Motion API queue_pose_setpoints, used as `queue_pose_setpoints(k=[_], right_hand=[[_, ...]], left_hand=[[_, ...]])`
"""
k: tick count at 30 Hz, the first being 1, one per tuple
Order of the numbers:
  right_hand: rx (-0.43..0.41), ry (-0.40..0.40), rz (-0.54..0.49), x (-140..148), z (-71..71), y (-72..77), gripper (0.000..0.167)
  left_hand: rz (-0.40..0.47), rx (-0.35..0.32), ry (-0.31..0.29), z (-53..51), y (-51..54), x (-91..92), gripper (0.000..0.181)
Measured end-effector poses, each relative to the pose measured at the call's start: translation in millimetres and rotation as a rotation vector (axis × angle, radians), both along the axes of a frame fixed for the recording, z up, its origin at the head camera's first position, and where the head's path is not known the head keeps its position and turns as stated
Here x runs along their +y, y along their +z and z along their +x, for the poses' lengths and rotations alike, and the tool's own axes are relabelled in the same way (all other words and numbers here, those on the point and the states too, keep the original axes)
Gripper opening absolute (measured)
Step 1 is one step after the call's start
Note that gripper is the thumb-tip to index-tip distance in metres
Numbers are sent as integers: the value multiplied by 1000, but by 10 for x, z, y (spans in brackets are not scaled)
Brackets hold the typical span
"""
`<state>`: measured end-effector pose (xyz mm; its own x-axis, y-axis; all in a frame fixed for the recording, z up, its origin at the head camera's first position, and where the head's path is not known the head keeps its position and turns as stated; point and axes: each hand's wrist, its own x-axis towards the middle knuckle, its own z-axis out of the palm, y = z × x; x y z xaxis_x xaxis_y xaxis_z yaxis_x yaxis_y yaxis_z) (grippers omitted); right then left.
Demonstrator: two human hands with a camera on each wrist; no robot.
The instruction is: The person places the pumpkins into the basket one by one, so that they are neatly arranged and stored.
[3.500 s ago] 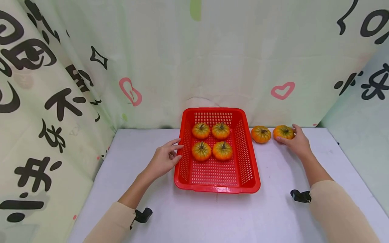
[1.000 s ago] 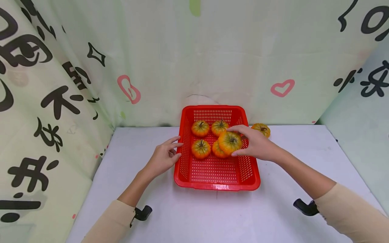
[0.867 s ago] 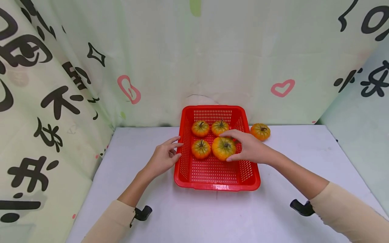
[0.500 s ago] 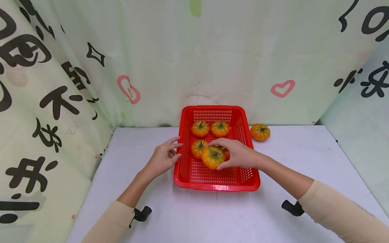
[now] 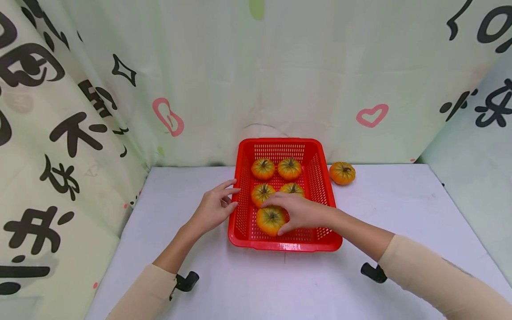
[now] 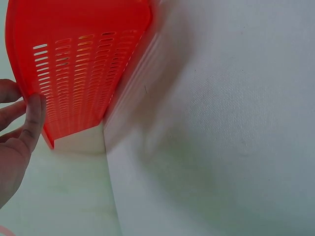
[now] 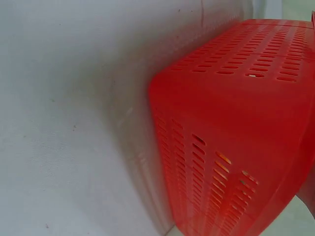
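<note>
A red perforated plastic basket (image 5: 285, 245) stands on the white table, with several small orange pumpkins inside. In the head view my right hand (image 5: 298, 212) reaches over its right side and grips one pumpkin (image 5: 270, 221) between thumb and fingers. That pumpkin is low in the front left part, just before the two-by-two group. Behind the hand, another pumpkin (image 5: 293, 189) is partly covered. My left hand (image 5: 212, 210) holds the basket's left rim; the left wrist view shows fingers (image 6: 32, 120) on both sides of the rim. In the right wrist view the basket wall hides most of the right hand.
One pumpkin (image 5: 342, 173) sits on the table (image 5: 400, 213) just right of the basket, close to the back edge. A printed curtain (image 5: 304, 80) hangs directly behind the table and along its left side. Black wrist cameras (image 5: 187, 281) stick out from both sleeves.
My right hand has carried a pumpkin from the table at the right into the basket, then forward and left over the others to the front left. The left hand has stayed at the rim.
</note>
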<state>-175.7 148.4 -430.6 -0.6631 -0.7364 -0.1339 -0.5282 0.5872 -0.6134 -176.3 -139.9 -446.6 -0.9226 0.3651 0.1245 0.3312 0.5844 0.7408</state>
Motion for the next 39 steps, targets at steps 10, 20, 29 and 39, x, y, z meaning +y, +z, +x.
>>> queue_pose_setpoints(k=[10,20,29,39], right_hand=[[-41,52,37,-114,-22,-103,69],[-60,56,54,-165,-29,-213,69],[-59,43,48,-189,-20,-311,70],[-3,62,46,-219,-7,-355,71]], left_hand=[[-6,6,3,10,1,-4,38],[-7,2,2,2,-3,-1,39],[-2,-2,4,9,1,-5,39],[2,-3,9,8,-7,-3,39]])
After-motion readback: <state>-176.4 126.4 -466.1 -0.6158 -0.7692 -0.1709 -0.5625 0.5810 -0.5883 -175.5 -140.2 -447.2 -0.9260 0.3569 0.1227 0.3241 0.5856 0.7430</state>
